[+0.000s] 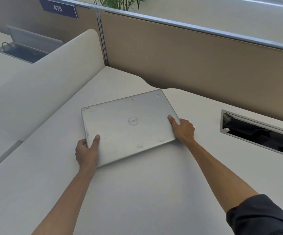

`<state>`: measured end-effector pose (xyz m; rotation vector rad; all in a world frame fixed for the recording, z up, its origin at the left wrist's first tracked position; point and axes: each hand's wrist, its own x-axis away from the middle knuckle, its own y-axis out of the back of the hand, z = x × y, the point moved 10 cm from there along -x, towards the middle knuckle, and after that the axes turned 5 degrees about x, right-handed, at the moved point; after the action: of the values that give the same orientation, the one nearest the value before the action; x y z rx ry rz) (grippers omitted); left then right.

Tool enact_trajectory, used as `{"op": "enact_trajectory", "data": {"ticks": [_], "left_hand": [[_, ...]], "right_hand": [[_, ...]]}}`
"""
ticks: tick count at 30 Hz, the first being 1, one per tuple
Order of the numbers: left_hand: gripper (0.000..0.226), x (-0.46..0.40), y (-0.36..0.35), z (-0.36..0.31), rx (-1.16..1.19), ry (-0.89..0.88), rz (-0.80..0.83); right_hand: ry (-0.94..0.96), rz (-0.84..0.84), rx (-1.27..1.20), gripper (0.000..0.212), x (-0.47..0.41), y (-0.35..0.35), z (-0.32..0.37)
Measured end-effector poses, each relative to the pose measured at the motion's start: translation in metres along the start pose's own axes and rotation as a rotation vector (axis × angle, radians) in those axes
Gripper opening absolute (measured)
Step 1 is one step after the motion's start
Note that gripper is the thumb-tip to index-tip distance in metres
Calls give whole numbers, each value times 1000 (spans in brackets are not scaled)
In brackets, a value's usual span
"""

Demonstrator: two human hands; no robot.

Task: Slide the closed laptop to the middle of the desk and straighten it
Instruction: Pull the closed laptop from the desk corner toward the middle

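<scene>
Office cubicle: white desk (pixel 137 192) with a tan partition (pixel 188 53) along the back and a rounded white divider (pixel 52 68) on my left. Purple sign (pixel 58 8) reading 475 is fixed to the far panel, and green plant leaves (pixel 118 2) show above the partition. Open cable slot (pixel 259 133) is cut into the desk at right, dark inside, with its flap raised. I see a similar slot (pixel 20 51) with a cable on the neighbouring desk, far left.

Closed laptop (pixel 128 126) lies flat on the desk near the back, just left of the cable slot. Silver lid, scuffed and smudged, round logo in the middle. It sits skewed, the far right corner turned toward the partition.

Left hand (pixel 86 151) grips the near left corner, thumb on the lid, fingers curled around the edge. Right hand (pixel 183 128) grips the right edge, thumb on top; I can't see the other fingers. Both forearms are bare, and a dark sleeve (pixel 262 216) shows at lower right.
</scene>
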<state>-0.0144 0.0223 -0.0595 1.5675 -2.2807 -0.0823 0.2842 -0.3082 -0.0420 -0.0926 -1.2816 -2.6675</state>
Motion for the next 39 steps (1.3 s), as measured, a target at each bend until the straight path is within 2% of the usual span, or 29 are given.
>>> {"op": "enact_trajectory", "data": {"ticks": [4, 10, 14, 18, 23, 39], "left_hand": [[46, 17, 3, 7, -17, -1, 25], [45, 44, 7, 13, -71, -22, 48], [49, 62, 11, 17, -109, -44, 66], [50, 86, 15, 25, -129, -41, 76], [48, 120, 20, 33, -151, -34, 79], [39, 203, 38, 53, -195, -41, 56]], "right_hand": [[-22, -8, -3, 61, 23, 11, -20], [-71, -23, 3, 70, 58, 26, -50], [-101, -15, 9, 85, 80, 35, -67], [-118, -11, 26, 86, 97, 44, -83], [-93, -33, 33, 68, 118, 61, -102], [-82, -31, 65, 61, 173, 100, -149]]}}
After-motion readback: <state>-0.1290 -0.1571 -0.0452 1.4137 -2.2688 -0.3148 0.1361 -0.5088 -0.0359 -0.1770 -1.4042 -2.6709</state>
